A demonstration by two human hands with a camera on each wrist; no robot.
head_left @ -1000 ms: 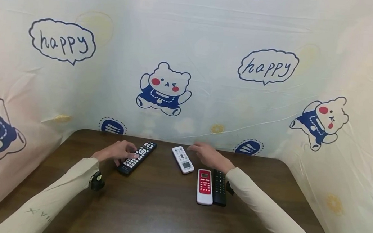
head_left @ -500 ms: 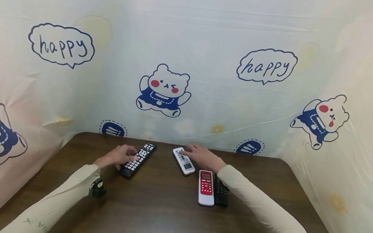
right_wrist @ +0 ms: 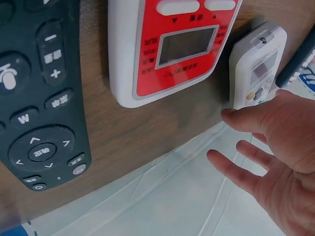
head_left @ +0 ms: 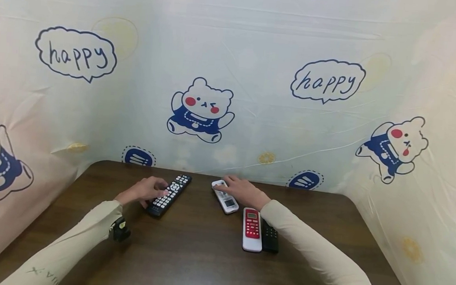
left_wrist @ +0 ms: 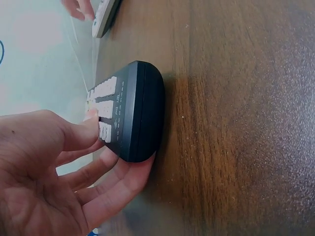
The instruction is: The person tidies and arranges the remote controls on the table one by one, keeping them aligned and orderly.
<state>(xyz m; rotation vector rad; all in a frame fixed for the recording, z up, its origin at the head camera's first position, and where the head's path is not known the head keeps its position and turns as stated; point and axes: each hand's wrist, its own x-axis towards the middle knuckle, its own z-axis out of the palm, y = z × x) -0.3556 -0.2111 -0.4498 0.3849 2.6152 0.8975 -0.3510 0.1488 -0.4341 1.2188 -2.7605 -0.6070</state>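
My left hand point(head_left: 144, 191) grips the large black remote point(head_left: 171, 195); in the left wrist view the thumb of the hand point(left_wrist: 54, 172) lies on the white buttons of the black remote point(left_wrist: 142, 110), the other fingers against its side and underside. My right hand point(head_left: 245, 191) is over the far end of the white remote point(head_left: 227, 203), index finger on or just above it. In the right wrist view the fingers of my right hand point(right_wrist: 275, 152) are spread and loosely bent beside the white remote point(right_wrist: 258, 64); whether they touch it is hard to tell.
A red and white remote point(head_left: 252, 229) lies nearer the front, with a second black remote point(head_left: 270, 238) against its right side, partly under my right sleeve. The brown table point(head_left: 188, 254) meets a printed curtain point(head_left: 256, 74) at its back and sides.
My right hand has moved left and its index finger has come over the white remote. The left hand keeps its place on the black remote.
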